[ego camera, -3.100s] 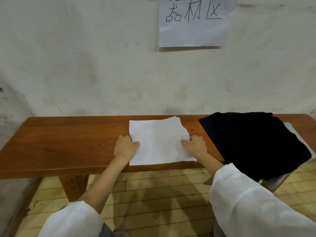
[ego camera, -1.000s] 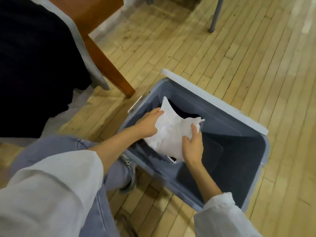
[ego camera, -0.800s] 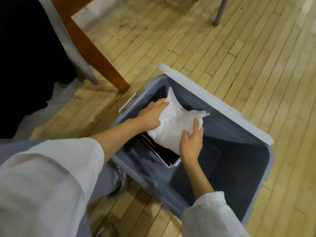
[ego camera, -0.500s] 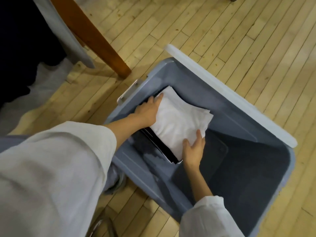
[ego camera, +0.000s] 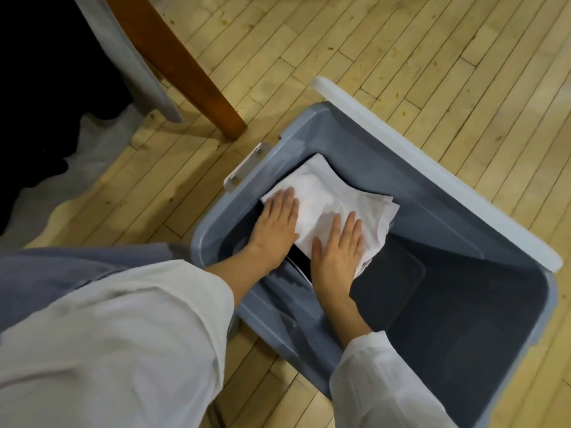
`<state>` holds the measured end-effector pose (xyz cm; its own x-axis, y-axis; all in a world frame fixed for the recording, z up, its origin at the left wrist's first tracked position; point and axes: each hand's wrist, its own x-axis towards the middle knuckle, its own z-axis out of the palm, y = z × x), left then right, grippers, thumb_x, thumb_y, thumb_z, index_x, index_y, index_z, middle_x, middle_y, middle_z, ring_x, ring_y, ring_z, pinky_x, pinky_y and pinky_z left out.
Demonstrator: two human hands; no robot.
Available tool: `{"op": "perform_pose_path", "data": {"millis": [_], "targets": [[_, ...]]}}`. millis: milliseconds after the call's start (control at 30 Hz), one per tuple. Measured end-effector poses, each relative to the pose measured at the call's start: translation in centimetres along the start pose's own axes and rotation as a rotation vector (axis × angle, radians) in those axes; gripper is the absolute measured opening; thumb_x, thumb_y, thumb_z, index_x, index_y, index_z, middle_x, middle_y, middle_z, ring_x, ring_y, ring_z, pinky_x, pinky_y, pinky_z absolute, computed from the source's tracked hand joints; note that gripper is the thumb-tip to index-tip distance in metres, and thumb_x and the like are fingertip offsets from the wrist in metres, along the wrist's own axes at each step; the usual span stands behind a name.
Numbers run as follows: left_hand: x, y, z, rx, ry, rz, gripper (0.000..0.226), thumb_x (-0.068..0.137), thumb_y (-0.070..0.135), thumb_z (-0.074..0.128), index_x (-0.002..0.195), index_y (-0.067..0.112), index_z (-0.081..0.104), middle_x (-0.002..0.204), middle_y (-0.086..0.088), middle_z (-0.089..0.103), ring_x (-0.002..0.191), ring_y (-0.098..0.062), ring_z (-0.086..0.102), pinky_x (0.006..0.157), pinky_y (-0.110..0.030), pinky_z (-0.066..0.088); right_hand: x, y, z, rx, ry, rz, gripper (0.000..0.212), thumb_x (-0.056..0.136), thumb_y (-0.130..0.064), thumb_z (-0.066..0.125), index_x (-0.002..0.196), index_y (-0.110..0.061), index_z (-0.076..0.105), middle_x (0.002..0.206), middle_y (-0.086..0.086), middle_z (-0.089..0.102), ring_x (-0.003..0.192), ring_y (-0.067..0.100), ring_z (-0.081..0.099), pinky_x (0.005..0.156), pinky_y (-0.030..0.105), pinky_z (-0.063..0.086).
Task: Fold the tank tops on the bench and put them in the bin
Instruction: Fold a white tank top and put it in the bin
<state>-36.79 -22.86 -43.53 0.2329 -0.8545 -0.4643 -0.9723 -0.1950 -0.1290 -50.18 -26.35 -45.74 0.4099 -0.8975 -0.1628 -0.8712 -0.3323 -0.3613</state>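
A folded white tank top [ego camera: 327, 196] lies inside the grey plastic bin [ego camera: 463, 211], on top of a dark folded garment whose edge [ego camera: 301, 261] shows under it. My left hand [ego camera: 276, 230] rests flat on the top's left corner, fingers together and stretched out. My right hand [ego camera: 340, 248] lies flat on its near edge, fingers spread. Neither hand grips the cloth. At the upper left, a black garment [ego camera: 46, 88] and a pale grey one [ego camera: 123, 57] hang off the bench.
The bin stands on a light wooden floor [ego camera: 401, 57], its white lid [ego camera: 432, 168] leaning along the far rim and a white latch [ego camera: 244, 171] on its left end. A brown bench leg [ego camera: 191, 75] slants down just left of the bin. The bin's right half shows its dark bottom.
The white top went from the bench into the bin. Both hands let go of its edges and now lie flat on it. The camera has moved closer over the bin.
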Motion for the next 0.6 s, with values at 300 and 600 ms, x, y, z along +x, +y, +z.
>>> {"op": "perform_pose_path", "data": {"millis": [300,600], "targets": [[0.4,-3.2,-1.4,-0.324,-0.312,0.103,0.063,0.096,0.014,0.041,0.15,0.004,0.01,0.157,-0.016,-0.017,0.146,-0.033,-0.004,0.118,-0.043,0.015,-0.1,-1.0,1.1,-0.185,-0.212,0.123,0.065,0.093,-0.038,0.037,0.142,0.004,0.033,0.146,0.033,0.031,0.137,0.048,0.028,0.115,0.055,0.02],[-5.6,-6.6,-7.9,-0.47,0.083,0.135,0.028,0.092,0.006,0.045,0.12,0.005,0.047,0.14,-0.013,0.037,0.11,-0.032,0.051,0.079,-0.038,0.042,-1.0,-9.8,-4.7,0.403,-0.068,0.126,0.062,0.091,-0.011,0.053,0.146,-0.01,0.026,0.146,0.013,0.037,0.128,0.03,0.041,0.104,0.039,0.036]]}}
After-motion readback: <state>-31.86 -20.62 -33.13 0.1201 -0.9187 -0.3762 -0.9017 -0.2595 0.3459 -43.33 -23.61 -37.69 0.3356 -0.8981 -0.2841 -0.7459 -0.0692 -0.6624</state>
